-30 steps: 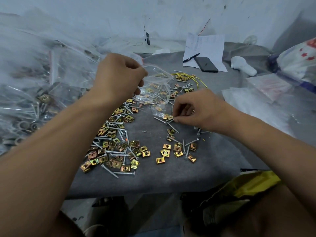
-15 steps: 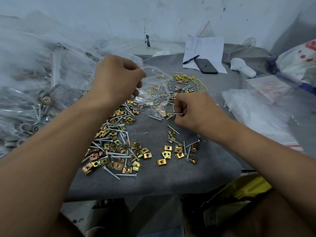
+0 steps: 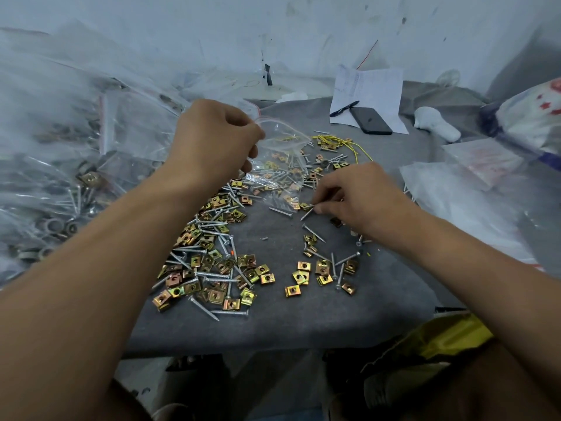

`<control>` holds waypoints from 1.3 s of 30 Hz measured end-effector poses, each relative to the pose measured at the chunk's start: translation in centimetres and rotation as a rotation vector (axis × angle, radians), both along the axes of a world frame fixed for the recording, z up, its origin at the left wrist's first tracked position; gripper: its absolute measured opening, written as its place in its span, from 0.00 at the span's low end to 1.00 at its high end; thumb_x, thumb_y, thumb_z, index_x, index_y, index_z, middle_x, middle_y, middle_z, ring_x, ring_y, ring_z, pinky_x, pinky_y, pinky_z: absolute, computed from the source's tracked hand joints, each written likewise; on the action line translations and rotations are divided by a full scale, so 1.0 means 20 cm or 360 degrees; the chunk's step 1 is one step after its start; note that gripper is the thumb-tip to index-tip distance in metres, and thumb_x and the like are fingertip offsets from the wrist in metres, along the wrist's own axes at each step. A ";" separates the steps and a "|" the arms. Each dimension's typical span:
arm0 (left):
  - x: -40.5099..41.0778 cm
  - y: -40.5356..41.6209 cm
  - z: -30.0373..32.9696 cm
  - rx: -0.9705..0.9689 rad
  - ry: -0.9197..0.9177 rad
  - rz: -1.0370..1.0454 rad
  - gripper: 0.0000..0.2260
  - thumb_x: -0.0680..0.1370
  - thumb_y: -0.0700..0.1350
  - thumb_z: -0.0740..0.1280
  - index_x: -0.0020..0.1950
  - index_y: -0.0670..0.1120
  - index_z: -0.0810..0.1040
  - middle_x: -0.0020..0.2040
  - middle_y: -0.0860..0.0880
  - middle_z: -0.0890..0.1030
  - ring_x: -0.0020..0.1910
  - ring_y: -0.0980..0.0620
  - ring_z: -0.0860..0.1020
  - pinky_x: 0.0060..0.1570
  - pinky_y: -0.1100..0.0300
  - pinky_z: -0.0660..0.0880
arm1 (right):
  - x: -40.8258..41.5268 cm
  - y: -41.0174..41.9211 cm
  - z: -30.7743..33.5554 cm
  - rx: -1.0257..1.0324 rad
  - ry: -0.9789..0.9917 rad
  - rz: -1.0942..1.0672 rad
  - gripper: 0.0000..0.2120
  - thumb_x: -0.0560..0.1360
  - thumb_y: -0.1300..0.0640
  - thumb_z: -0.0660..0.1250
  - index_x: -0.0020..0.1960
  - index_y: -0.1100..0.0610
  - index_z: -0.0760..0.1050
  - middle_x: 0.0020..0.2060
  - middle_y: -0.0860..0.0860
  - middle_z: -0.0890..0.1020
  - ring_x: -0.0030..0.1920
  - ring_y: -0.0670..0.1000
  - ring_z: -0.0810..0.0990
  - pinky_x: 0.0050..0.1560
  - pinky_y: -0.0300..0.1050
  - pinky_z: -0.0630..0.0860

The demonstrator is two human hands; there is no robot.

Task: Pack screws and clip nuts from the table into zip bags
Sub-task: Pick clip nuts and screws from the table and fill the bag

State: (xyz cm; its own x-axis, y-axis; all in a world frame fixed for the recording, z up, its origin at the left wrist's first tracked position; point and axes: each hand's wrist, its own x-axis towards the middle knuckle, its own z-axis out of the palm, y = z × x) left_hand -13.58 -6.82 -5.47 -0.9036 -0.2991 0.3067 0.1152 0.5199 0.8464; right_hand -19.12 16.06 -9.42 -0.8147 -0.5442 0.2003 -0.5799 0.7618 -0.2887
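Note:
My left hand (image 3: 212,141) pinches the red-striped rim of a small clear zip bag (image 3: 280,165), which hangs open above the grey table (image 3: 303,323). Some screws and clip nuts lie in the bag's bottom. My right hand (image 3: 361,196) is just right of the bag, its fingertips pinching a silver screw (image 3: 308,212) low over the cloth. A big pile of brass clip nuts and screws (image 3: 212,262) spreads below the left hand. A smaller group of clip nuts (image 3: 321,275) lies below the right hand.
Filled plastic bags (image 3: 60,165) are heaped on the left. At the back lie a paper sheet (image 3: 373,89), a pen (image 3: 344,108), a black phone (image 3: 370,120) and a yellow wire (image 3: 343,144). More plastic bags (image 3: 473,189) lie on the right. The table edge runs near my lap.
My right hand lifted a screw from the table toward the bag, then shifted slightly right and down beside the bag's bottom. The left hand kept holding the bag in place.

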 end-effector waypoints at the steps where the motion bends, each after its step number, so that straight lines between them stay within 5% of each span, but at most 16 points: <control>1: 0.00 0.00 0.00 -0.0001 0.0001 0.0001 0.08 0.82 0.43 0.70 0.46 0.44 0.87 0.36 0.46 0.85 0.31 0.49 0.83 0.27 0.63 0.75 | 0.00 0.00 0.00 0.0043 0.0020 0.0040 0.05 0.74 0.55 0.77 0.49 0.50 0.86 0.42 0.43 0.85 0.42 0.41 0.80 0.39 0.23 0.67; 5: 0.00 0.00 0.00 -0.0015 0.0001 0.0011 0.08 0.82 0.43 0.70 0.46 0.45 0.87 0.36 0.47 0.85 0.32 0.49 0.84 0.28 0.63 0.75 | 0.01 -0.01 0.02 0.0246 0.0091 0.0238 0.04 0.78 0.56 0.72 0.53 0.53 0.81 0.46 0.45 0.78 0.47 0.48 0.77 0.46 0.39 0.67; 11: 0.00 0.00 0.00 -0.0029 -0.0007 0.0022 0.08 0.83 0.43 0.70 0.47 0.44 0.87 0.37 0.46 0.86 0.32 0.48 0.84 0.29 0.63 0.76 | 0.01 0.00 0.04 0.0229 0.0084 0.0305 0.04 0.77 0.59 0.71 0.51 0.53 0.79 0.44 0.46 0.81 0.44 0.47 0.78 0.45 0.39 0.71; 14: 0.00 0.00 0.00 -0.0037 -0.0007 0.0028 0.08 0.83 0.44 0.70 0.47 0.44 0.87 0.37 0.46 0.86 0.32 0.48 0.84 0.29 0.62 0.76 | 0.01 0.04 0.05 -0.0002 -0.0041 0.0213 0.07 0.73 0.60 0.75 0.45 0.49 0.79 0.37 0.41 0.81 0.38 0.37 0.79 0.42 0.27 0.72; 17: -0.01 0.00 0.00 -0.0027 -0.0001 0.0016 0.08 0.82 0.43 0.70 0.47 0.45 0.87 0.37 0.46 0.86 0.32 0.48 0.84 0.29 0.62 0.76 | -0.01 0.11 0.09 -0.0434 -0.0320 0.0103 0.08 0.71 0.61 0.79 0.43 0.51 0.82 0.38 0.50 0.85 0.38 0.44 0.82 0.48 0.44 0.82; 21: 0.00 0.01 0.00 -0.0021 0.0001 0.0015 0.08 0.82 0.43 0.70 0.47 0.44 0.87 0.37 0.46 0.85 0.31 0.50 0.83 0.27 0.64 0.75 | -0.04 0.18 0.13 -0.0887 -0.0657 0.0068 0.08 0.71 0.62 0.80 0.46 0.59 0.82 0.39 0.60 0.86 0.37 0.57 0.85 0.47 0.58 0.80; 27: -0.02 0.04 -0.01 -0.0072 -0.0018 0.0007 0.10 0.81 0.45 0.70 0.43 0.45 0.87 0.35 0.47 0.85 0.31 0.52 0.84 0.30 0.60 0.78 | -0.04 0.20 0.19 -0.1492 -0.0934 0.0034 0.12 0.66 0.62 0.80 0.47 0.62 0.81 0.40 0.59 0.85 0.39 0.56 0.83 0.43 0.46 0.83; 31: -0.02 0.09 -0.03 -0.0202 0.0006 0.0002 0.12 0.81 0.46 0.71 0.38 0.46 0.85 0.32 0.48 0.85 0.29 0.53 0.83 0.31 0.56 0.81 | -0.03 0.14 0.21 -0.1490 -0.0621 0.0093 0.09 0.69 0.65 0.80 0.47 0.63 0.83 0.40 0.61 0.86 0.38 0.58 0.85 0.48 0.54 0.85; 39: 0.01 0.14 -0.01 -0.0175 0.0113 -0.0066 0.10 0.80 0.45 0.69 0.41 0.47 0.86 0.33 0.49 0.85 0.30 0.52 0.84 0.32 0.52 0.81 | 0.04 0.01 0.27 -0.0960 0.0243 0.0297 0.06 0.72 0.60 0.80 0.48 0.55 0.85 0.40 0.47 0.86 0.42 0.48 0.86 0.48 0.48 0.84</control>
